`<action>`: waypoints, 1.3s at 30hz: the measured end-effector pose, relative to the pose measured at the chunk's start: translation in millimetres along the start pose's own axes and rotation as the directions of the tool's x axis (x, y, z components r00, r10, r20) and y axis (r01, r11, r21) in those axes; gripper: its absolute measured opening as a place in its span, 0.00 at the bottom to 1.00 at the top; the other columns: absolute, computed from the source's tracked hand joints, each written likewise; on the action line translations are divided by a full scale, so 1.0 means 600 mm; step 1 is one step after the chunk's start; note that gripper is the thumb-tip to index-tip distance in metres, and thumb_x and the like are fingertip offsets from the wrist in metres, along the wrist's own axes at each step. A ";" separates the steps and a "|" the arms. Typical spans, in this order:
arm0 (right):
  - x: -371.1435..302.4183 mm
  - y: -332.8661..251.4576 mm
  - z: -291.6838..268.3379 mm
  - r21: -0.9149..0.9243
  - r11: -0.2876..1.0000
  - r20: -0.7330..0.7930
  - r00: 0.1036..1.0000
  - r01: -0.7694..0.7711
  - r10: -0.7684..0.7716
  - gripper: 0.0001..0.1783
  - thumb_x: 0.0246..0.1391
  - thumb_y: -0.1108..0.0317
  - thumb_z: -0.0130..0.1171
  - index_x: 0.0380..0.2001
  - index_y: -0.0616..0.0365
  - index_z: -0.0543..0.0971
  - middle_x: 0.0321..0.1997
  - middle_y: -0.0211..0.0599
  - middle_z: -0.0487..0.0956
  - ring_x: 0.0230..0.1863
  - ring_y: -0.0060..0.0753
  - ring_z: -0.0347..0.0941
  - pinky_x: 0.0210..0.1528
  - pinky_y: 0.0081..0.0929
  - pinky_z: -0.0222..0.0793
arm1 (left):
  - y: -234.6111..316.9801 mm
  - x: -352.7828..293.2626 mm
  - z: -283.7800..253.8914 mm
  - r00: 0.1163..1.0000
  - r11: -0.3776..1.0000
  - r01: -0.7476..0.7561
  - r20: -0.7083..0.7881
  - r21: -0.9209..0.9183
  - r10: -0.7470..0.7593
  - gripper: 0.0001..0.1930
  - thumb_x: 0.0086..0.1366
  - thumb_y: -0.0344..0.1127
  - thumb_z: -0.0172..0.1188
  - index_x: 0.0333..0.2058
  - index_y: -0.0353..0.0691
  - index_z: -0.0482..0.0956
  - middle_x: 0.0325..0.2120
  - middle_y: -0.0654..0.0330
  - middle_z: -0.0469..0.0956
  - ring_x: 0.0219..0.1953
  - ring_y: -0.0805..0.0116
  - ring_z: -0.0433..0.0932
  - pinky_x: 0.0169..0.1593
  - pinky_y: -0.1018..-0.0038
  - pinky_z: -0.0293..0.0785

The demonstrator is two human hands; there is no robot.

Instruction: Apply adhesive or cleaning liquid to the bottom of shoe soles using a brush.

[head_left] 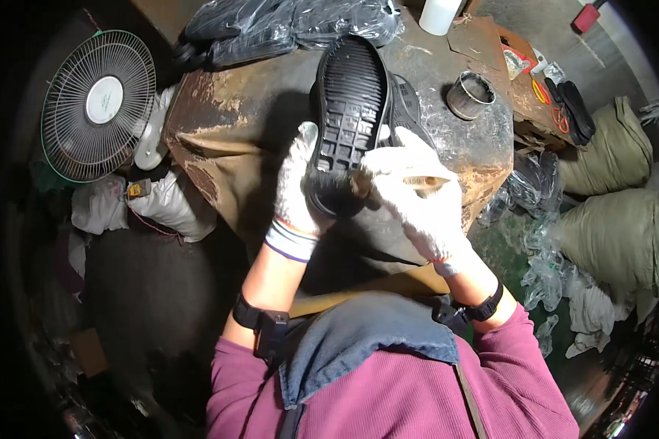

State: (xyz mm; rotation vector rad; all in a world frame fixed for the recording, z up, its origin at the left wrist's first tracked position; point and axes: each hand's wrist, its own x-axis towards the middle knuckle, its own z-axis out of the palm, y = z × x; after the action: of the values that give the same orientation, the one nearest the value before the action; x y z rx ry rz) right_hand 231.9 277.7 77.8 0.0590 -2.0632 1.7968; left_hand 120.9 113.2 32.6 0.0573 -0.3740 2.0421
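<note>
My left hand, in a white knit glove, grips a black shoe sole by its left edge near the heel. The sole's ridged, hollow-celled side faces up, tilted over the worktable. In my gloved right hand is a small brush with a pale handle. Its brown bristles touch the sole's heel end, on the right side. Another black sole lies just right of the held one, partly hidden behind it and my right hand.
Plastic-wrapped black soles lie at the table's back edge. A stained cup and a white bottle stand to the right. Scissors rest on a side shelf. A fan stands left; green sacks sit right.
</note>
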 end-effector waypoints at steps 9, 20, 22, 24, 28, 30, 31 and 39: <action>-0.002 -0.018 -0.044 -0.364 0.878 0.244 0.942 0.311 -0.232 0.06 0.55 0.67 0.72 0.37 0.50 0.90 0.44 0.25 0.90 0.51 0.26 0.84 0.75 0.44 0.58 | 0.056 -0.035 0.041 0.955 0.781 0.123 -0.287 0.613 0.075 0.33 0.85 0.53 0.38 0.67 0.24 0.68 0.56 0.32 0.79 0.54 0.42 0.84 0.63 0.53 0.81; 0.068 -0.009 -0.089 -0.424 0.889 -0.015 0.980 0.171 -0.196 0.06 0.53 0.67 0.72 0.35 0.52 0.91 0.34 0.35 0.87 0.35 0.34 0.84 0.46 0.30 0.78 | 0.016 -0.046 0.049 0.954 -0.143 0.215 -0.176 0.966 0.243 0.31 0.82 0.47 0.51 0.76 0.40 0.61 0.62 0.50 0.79 0.50 0.60 0.86 0.46 0.61 0.90; 0.092 0.025 -0.119 -0.394 0.908 -0.082 0.978 0.143 -0.190 0.07 0.52 0.67 0.73 0.36 0.52 0.91 0.31 0.34 0.86 0.34 0.31 0.82 0.40 0.27 0.78 | -0.002 -0.047 0.051 0.905 0.382 0.251 -0.355 0.890 0.233 0.33 0.81 0.49 0.52 0.77 0.40 0.58 0.62 0.48 0.78 0.49 0.54 0.87 0.46 0.58 0.90; 0.117 0.034 -0.135 -0.571 0.801 -0.070 0.961 0.182 -0.268 0.06 0.53 0.66 0.72 0.35 0.48 0.91 0.31 0.33 0.85 0.32 0.31 0.81 0.39 0.29 0.77 | -0.010 -0.052 0.049 0.911 0.406 0.261 -0.363 0.876 0.195 0.33 0.81 0.49 0.52 0.76 0.40 0.59 0.62 0.47 0.77 0.49 0.53 0.87 0.47 0.58 0.90; 0.159 0.054 -0.157 -0.770 0.425 0.127 0.767 0.476 -0.629 0.09 0.49 0.68 0.71 0.35 0.43 0.90 0.30 0.29 0.85 0.33 0.42 0.80 0.43 0.36 0.78 | -0.045 -0.040 0.050 0.908 0.476 0.268 -0.385 0.838 0.167 0.32 0.81 0.50 0.52 0.75 0.40 0.61 0.57 0.49 0.79 0.46 0.55 0.86 0.43 0.61 0.89; 0.136 0.027 -0.124 -0.748 0.429 0.210 0.794 0.506 -0.570 0.10 0.46 0.68 0.72 0.34 0.42 0.90 0.31 0.28 0.87 0.33 0.42 0.80 0.42 0.36 0.78 | -0.044 -0.053 0.058 0.897 0.492 0.226 -0.376 0.841 0.231 0.30 0.82 0.52 0.49 0.73 0.41 0.63 0.53 0.53 0.82 0.42 0.62 0.87 0.40 0.65 0.89; 0.124 0.031 -0.115 -0.758 0.379 0.259 0.778 0.531 -0.573 0.11 0.45 0.68 0.72 0.34 0.42 0.90 0.31 0.28 0.87 0.32 0.42 0.80 0.41 0.36 0.77 | -0.040 -0.061 0.057 0.904 0.496 0.222 -0.368 0.839 0.219 0.31 0.82 0.53 0.48 0.74 0.41 0.63 0.54 0.52 0.82 0.42 0.61 0.87 0.40 0.64 0.89; 0.164 0.030 -0.117 -0.756 0.323 0.271 0.721 0.570 -0.638 0.10 0.50 0.65 0.72 0.37 0.46 0.89 0.34 0.32 0.88 0.41 0.40 0.85 0.58 0.44 0.76 | -0.027 -0.082 0.043 0.939 0.551 0.223 -0.328 0.804 0.100 0.37 0.80 0.56 0.49 0.76 0.39 0.55 0.70 0.34 0.64 0.61 0.24 0.76 0.54 0.29 0.82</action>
State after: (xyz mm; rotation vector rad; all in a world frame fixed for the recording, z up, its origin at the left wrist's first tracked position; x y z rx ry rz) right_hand 155.5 370.5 99.2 0.4401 -2.1672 0.2927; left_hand 155.7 70.5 51.5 0.2953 0.8615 1.9272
